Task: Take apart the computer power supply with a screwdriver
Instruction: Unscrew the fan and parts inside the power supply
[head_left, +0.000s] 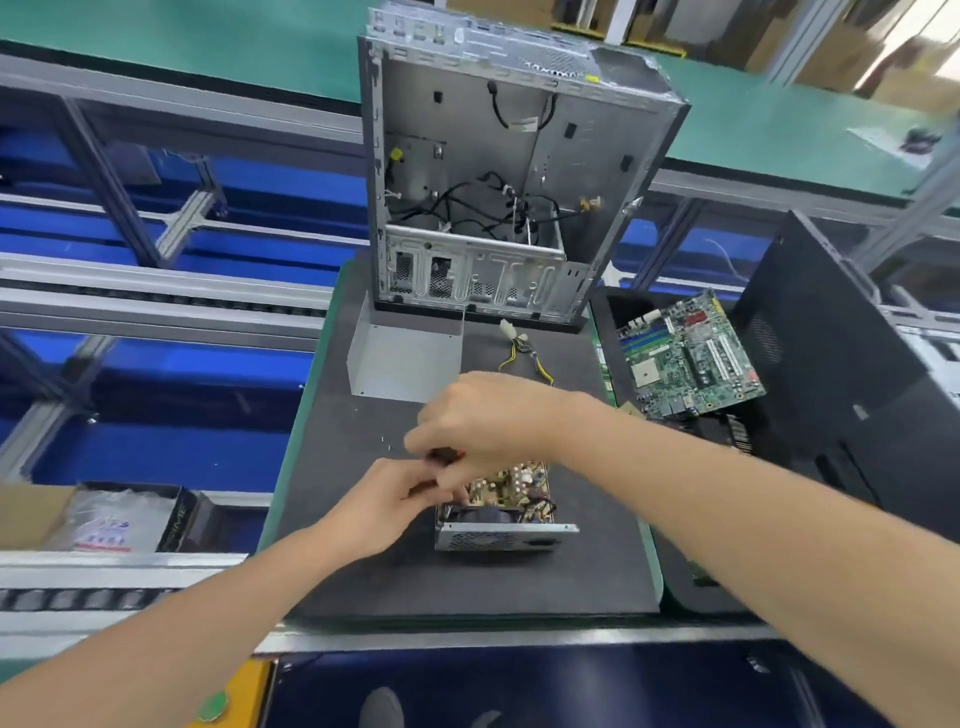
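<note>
Power supply on dark mat (conveyor racks alongside).

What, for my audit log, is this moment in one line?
power supply: opened, board exposed | right hand: grips screwdriver | left hand: beside it, grip unclear | cover: off, behind

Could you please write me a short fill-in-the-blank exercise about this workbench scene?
1. The right hand grips a screwdriver above the opened ____.
2. The grey metal cover lies on the mat in front of the open ____.
3. The green motherboard lies to the ____ of the mat.
4. The loose cable has black and ____ wires.

Missing words: power supply; computer case; right; yellow.
</note>
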